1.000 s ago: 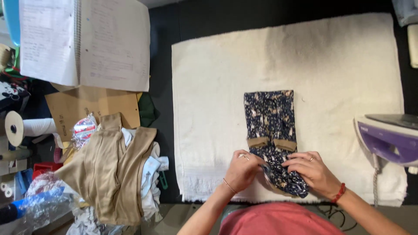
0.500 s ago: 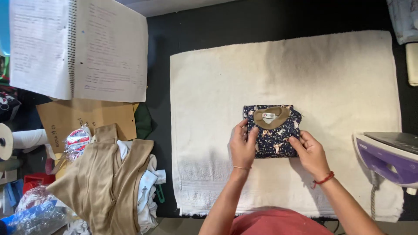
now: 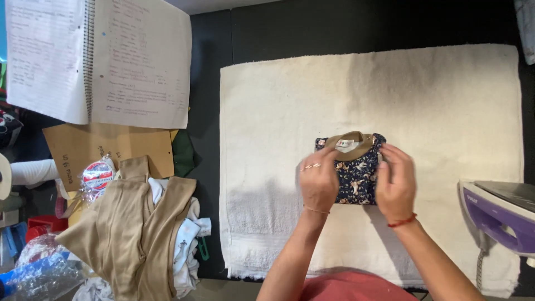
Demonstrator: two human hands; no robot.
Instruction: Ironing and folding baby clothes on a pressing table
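A small dark blue patterned garment [image 3: 353, 173] with a tan collar lies folded into a compact square on the cream towel [image 3: 446, 111]. My left hand [image 3: 317, 181] rests on its left edge, fingers curled over the fabric. On the garment's right edge sits my right hand [image 3: 394, 181], a red band on its wrist. Both hands press the folded bundle from the two sides.
A purple and white iron [image 3: 504, 214] stands at the towel's right edge. To the left lie a pile of beige and white clothes [image 3: 139, 234], an open spiral notebook [image 3: 100, 56], brown cardboard [image 3: 106, 147], a tape roll and plastic bags.
The long garment was folded up into a short square. My hands slid inward from its lower end to grip both of its sides.
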